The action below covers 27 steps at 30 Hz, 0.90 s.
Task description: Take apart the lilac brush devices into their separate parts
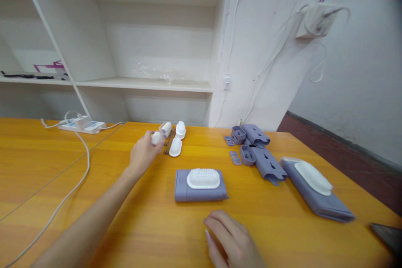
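Note:
My left hand (146,149) reaches far out over the table, its fingers closed around a small white rounded piece (157,137). Just beyond it lies another white cylindrical piece (166,129). To its right are white bristled brush heads (176,146) beside a patterned brown strip (169,141). In front of me, a grey-purple flat case (201,194) lies with a white oval brush head (203,179) on top, bristles up. Near it, my right hand (234,240) hovers low or rests at the table's near side, fingers loosely bent and nothing visible in them.
Grey-purple holders (268,162), small cups (247,155) and thin flat plates (235,158) sit at the back right. Another purple case (317,190) with a white piece lies far right, near a dark object (387,234). A power strip (83,124) and white cable (84,176) occupy the left.

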{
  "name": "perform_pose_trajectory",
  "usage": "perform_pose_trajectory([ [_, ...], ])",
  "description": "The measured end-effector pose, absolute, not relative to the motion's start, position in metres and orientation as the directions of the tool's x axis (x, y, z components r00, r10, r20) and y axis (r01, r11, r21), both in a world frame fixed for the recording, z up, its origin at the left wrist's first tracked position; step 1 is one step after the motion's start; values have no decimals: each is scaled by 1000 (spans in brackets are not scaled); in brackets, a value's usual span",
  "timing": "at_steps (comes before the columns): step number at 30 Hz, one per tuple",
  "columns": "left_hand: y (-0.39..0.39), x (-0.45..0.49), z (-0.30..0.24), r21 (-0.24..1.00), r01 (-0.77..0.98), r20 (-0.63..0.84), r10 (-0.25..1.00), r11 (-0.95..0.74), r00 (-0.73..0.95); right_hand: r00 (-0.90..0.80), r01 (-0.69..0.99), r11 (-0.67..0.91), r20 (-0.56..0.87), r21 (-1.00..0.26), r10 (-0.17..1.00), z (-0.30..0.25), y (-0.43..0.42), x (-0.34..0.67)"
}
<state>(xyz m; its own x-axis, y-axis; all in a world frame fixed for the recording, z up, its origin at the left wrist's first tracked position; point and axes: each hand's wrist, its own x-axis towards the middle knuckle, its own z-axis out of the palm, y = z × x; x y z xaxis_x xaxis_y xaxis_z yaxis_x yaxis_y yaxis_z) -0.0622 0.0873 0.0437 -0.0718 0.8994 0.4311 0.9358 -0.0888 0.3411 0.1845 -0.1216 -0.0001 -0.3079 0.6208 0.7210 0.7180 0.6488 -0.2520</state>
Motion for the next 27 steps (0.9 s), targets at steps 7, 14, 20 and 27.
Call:
perform_pose_trajectory([
  [7,97,-60,28,314,946,427,902,-84,-62,-305,730,644,735,-228,606,0,-123,185],
  [14,60,-38,35,295,805,686,701,-514,197,-204,804,541,740,-247,641,-2,-116,200],
  [20,-13,-12,13,542,569,336,781,-618,527,98,830,226,532,-510,841,-8,-98,210],
  [27,-60,22,-8,656,544,349,849,-523,396,168,836,96,419,-540,892,-13,-94,198],
])
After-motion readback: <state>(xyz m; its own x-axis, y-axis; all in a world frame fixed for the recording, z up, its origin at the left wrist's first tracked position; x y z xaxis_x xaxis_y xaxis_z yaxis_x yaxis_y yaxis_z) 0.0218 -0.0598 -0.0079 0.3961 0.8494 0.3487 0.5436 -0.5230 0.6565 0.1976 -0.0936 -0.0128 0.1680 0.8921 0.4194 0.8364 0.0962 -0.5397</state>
